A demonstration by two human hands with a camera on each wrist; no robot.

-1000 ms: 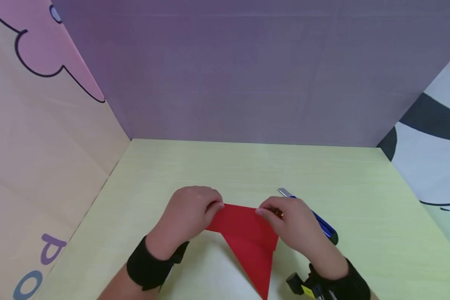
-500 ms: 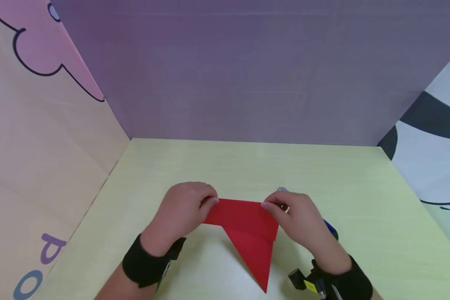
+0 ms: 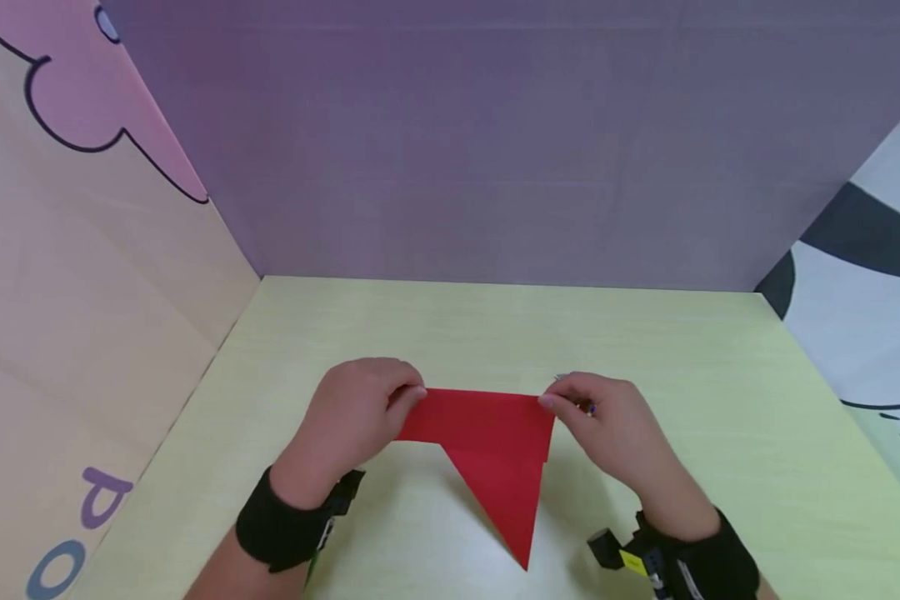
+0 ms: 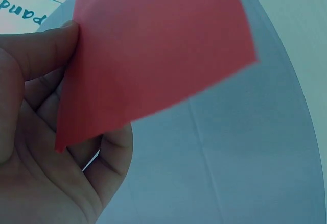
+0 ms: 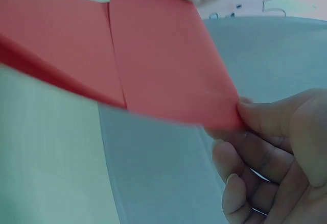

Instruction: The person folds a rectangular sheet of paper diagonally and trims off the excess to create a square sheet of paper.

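Observation:
A folded piece of red paper [image 3: 487, 425] is stretched between both hands above the table, with a pointed flap hanging down toward the front. My left hand [image 3: 363, 408] pinches its left end between thumb and fingers; the left wrist view shows the thumb on the red paper [image 4: 153, 50]. The right hand [image 3: 607, 421] pinches the upper right corner. In the right wrist view a crease crosses the red paper [image 5: 163, 55] where the band meets the flap. Behind the right hand, a small bit of a knife blade [image 3: 561, 377] shows; the rest is hidden.
The pale yellow-green table [image 3: 420, 325] is bounded at the back by a purple-grey wall [image 3: 457, 150]. A light panel with printed shapes [image 3: 105, 275] stands on the left, and a black-and-white printed panel [image 3: 870, 275] on the right. Black straps with small devices circle both wrists.
Both hands have risen slightly and moved apart, drawing the red paper's top edge wider and farther from me. The blue-handled utility knife, earlier partly visible, is now nearly covered by the right hand.

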